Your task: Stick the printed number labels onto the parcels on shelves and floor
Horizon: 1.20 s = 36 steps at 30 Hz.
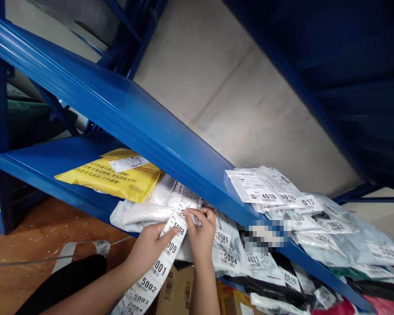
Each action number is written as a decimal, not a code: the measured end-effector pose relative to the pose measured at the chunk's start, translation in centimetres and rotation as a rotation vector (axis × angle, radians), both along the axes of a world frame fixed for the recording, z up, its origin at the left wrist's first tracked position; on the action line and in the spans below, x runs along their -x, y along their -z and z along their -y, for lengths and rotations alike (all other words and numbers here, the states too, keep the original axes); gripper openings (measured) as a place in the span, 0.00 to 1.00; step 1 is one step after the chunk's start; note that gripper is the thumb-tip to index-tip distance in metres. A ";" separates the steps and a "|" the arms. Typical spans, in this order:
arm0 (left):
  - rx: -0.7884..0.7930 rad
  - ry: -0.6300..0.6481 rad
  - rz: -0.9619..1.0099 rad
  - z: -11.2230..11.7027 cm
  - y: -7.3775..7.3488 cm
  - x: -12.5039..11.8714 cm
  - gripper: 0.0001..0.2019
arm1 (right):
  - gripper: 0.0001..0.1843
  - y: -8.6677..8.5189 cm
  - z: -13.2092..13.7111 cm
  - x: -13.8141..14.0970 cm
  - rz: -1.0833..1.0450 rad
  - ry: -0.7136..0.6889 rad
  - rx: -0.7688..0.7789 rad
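A long white strip of numbered labels [147,286] runs up from the bottom of the view to the lower shelf. My left hand [154,240] grips the strip, its thumb lying across the label printed 5008. My right hand [202,229] is closed in a pinch at the strip's upper end, near another label that the fingers partly cover. Just behind both hands lies a white plastic parcel bag [151,212]. To its left rests a yellow mailer bag [118,175] with a white shipping label on it.
A blue shelf beam [144,131] slants across the view above my hands. Grey parcel bags with numbered labels [230,258] lie right of my right hand. More labelled parcels [282,192] are piled on the upper shelf. Below stands a cardboard box [175,291].
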State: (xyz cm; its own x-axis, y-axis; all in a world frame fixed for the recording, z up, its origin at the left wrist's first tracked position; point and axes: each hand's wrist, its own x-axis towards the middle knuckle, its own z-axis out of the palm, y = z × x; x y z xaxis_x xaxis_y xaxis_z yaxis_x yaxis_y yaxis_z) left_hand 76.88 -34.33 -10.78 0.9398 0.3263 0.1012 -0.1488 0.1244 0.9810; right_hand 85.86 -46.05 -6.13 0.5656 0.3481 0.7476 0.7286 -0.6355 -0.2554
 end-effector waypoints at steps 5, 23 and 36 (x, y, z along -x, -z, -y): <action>0.077 0.013 -0.050 0.5 0.7 -0.4 0.21 | 0.12 -0.1 0.0 -0.1 -0.040 -0.004 0.009; 0.053 0.074 0.082 -2.1 1.2 2.9 0.18 | 0.14 -1.7 -1.8 1.7 0.122 -0.050 0.253; 0.768 -0.282 -0.134 -3.6 -0.2 -2.5 0.24 | 0.07 -3.6 -8.5 1.3 -0.379 -0.148 0.286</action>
